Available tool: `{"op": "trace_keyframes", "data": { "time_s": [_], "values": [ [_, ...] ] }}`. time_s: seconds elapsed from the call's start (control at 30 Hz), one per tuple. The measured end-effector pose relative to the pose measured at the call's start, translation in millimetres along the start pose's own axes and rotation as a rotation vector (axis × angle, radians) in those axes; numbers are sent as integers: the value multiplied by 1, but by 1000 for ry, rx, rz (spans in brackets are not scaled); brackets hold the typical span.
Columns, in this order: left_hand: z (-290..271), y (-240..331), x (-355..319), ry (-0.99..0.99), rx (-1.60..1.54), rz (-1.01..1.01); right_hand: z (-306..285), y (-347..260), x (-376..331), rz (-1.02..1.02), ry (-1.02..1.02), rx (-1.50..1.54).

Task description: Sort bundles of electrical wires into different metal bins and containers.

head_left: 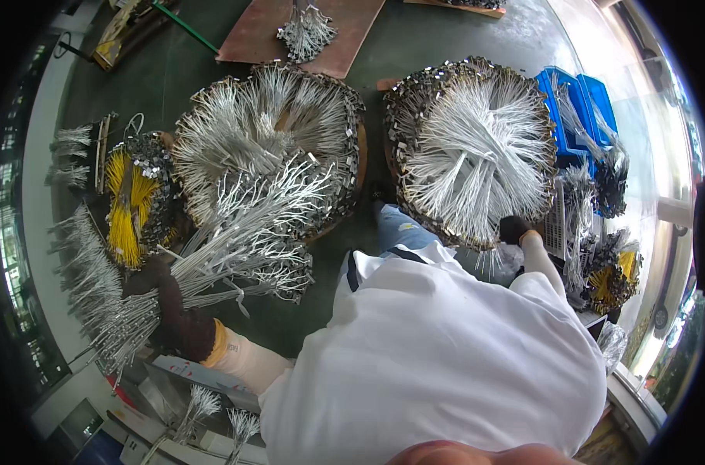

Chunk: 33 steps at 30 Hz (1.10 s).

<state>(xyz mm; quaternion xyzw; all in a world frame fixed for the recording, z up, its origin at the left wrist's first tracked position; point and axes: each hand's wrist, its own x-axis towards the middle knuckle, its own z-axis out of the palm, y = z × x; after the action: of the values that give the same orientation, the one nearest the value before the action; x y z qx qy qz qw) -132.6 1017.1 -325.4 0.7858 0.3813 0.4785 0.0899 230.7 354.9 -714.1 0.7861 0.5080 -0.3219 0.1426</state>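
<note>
Gripping a white cable bundle point(236, 256), the left hand point(170, 298) is gloved.

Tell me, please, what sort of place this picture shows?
Probably a factory floor where cable or wire parts get sorted. Big round piles of white cable bundles lie on the green floor, a yellow bundle lies nearby, and blue crates stand alongside.

Left gloved hand point(170, 306) is gripping a white cable bundle point(244, 240); right gloved hand point(515, 229) is touching the right-hand round cable pile point(476, 147).
</note>
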Motion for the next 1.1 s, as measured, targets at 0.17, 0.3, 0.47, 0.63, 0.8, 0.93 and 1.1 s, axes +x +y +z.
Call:
{"op": "trace_keyframes", "data": {
  "time_s": [0.17, 0.3, 0.47, 0.63, 0.8, 0.93, 1.1],
  "values": [
    [9, -98, 22, -320, 68, 160, -63, 70, 70, -84, 217, -22],
    [28, -63, 43, -543, 620, 103, -112, 68, 121, 86, 277, 286],
    [114, -16, 52, -210, -337, 109, -72, 64, 102, -194, 314, 865],
    [179, -12, 85, -137, -684, -548, -56, 58, 127, -108, 49, 22],
    [262, -14, 136, -169, -439, -452, -68, 83, 168, -120, 1, -85],
    [362, -29, 203, -281, -667, -531, -56, 129, 203, -207, 32, -85],
    [482, -87, 283, -206, -683, -626, -109, 206, 252, -42, 36, 152]
  ]
}}
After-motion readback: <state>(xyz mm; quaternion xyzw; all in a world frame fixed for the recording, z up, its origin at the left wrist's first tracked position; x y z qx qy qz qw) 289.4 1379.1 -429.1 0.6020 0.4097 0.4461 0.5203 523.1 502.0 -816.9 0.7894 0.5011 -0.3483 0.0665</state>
